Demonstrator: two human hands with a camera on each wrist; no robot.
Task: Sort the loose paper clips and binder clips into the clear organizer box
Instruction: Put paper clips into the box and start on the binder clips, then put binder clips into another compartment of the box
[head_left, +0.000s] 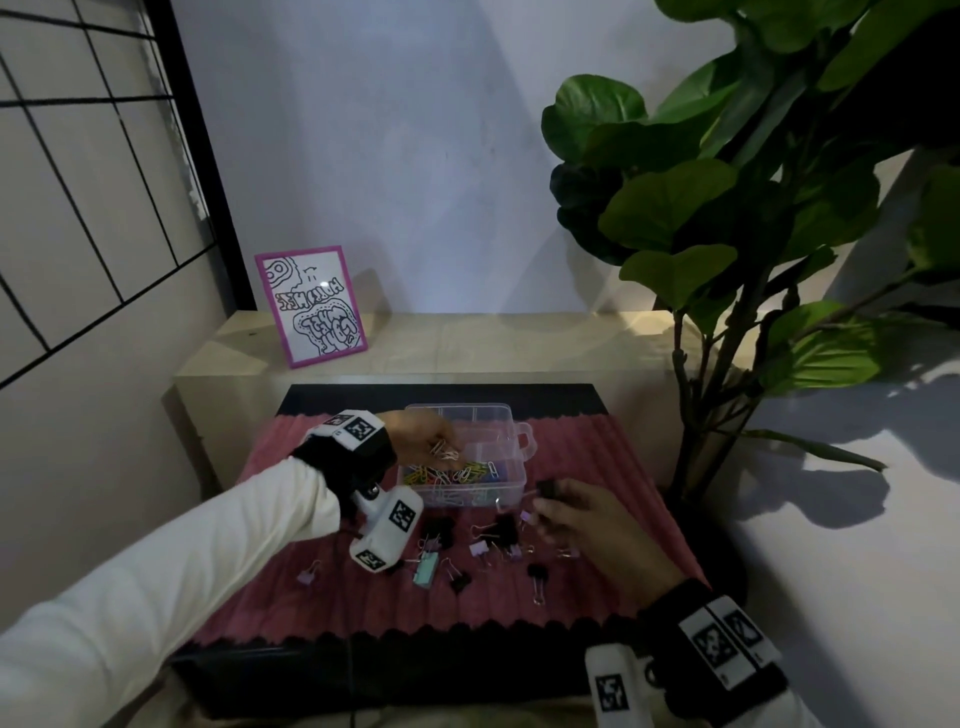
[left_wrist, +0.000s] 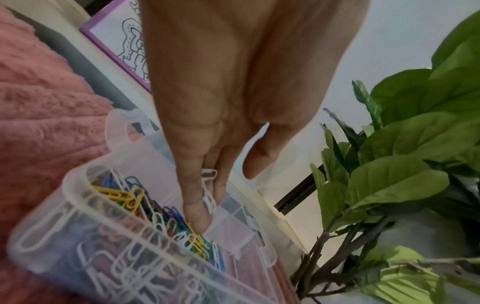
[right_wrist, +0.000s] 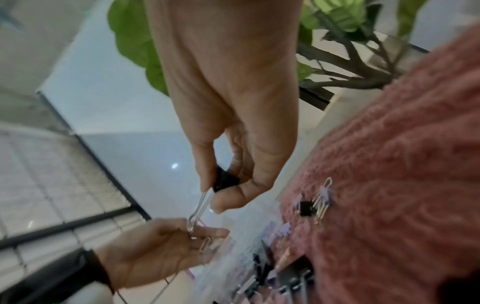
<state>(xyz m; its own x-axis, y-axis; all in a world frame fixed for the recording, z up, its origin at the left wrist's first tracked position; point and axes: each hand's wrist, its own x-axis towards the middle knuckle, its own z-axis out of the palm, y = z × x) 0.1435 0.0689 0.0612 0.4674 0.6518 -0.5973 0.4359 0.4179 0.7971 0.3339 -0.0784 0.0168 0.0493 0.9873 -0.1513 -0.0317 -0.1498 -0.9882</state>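
Observation:
The clear organizer box (head_left: 514, 447) sits on a pink rug, its near compartment full of coloured paper clips (head_left: 457, 475). My left hand (head_left: 434, 441) hovers over the box and holds a few pale paper clips (left_wrist: 209, 185) between its fingers. In front of the box my right hand (head_left: 553, 501) pinches a black binder clip (right_wrist: 224, 181) by its body, the wire handles pointing down. Several binder clips (head_left: 498, 535), black, lilac and mint, lie loose on the rug between the hands.
A pink rug (head_left: 571, 587) covers the dark low table (head_left: 363, 670). A large leafy plant (head_left: 753, 234) stands at the right, close to the right arm. A pink framed drawing (head_left: 311, 306) leans on the pale ledge behind the box.

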